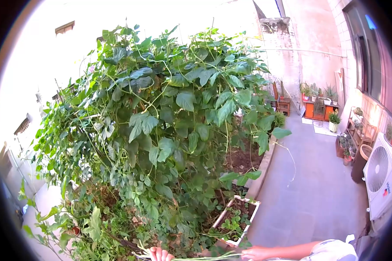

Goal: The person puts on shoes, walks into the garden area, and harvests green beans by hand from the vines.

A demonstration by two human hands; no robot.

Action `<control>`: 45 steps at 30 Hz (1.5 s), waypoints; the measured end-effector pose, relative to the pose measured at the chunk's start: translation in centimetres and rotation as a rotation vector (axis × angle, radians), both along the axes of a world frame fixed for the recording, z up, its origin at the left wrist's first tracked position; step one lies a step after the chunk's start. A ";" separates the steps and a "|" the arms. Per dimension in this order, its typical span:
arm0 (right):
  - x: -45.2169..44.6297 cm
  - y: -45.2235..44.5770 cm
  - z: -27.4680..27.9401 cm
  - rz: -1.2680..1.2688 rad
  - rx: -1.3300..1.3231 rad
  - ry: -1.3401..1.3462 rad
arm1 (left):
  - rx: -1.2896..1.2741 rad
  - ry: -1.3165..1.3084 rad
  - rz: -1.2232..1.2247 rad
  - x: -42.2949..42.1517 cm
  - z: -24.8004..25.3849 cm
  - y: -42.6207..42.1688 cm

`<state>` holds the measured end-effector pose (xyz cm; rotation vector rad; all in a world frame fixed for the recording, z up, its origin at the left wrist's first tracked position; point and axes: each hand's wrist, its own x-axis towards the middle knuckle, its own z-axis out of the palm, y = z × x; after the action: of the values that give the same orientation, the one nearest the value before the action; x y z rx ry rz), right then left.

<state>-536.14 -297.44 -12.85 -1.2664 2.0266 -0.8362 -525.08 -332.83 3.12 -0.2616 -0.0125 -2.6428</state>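
The left hand (161, 254) is curled around long green beans (209, 257), their tips poking out past it. They stretch across to the right hand (253, 253), clasped around their other end. Just beyond that hand sits a white-rimmed planter (254, 215); farther off, leafy vines (185, 102).

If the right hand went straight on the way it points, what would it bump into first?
Apart from the green strands it holds, the right hand would probably meet the left hand, though depth is hard to judge.
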 end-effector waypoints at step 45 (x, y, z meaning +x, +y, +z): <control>-16.2 -50.6 53.6 0.333 -0.524 2.084 | 0.141 -0.469 -0.020 1.3 -2.0 -0.7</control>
<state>-552.32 -348.04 40.80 -3.4678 2.5235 0.7197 -523.79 -333.57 1.07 0.4082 0.0215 -2.6471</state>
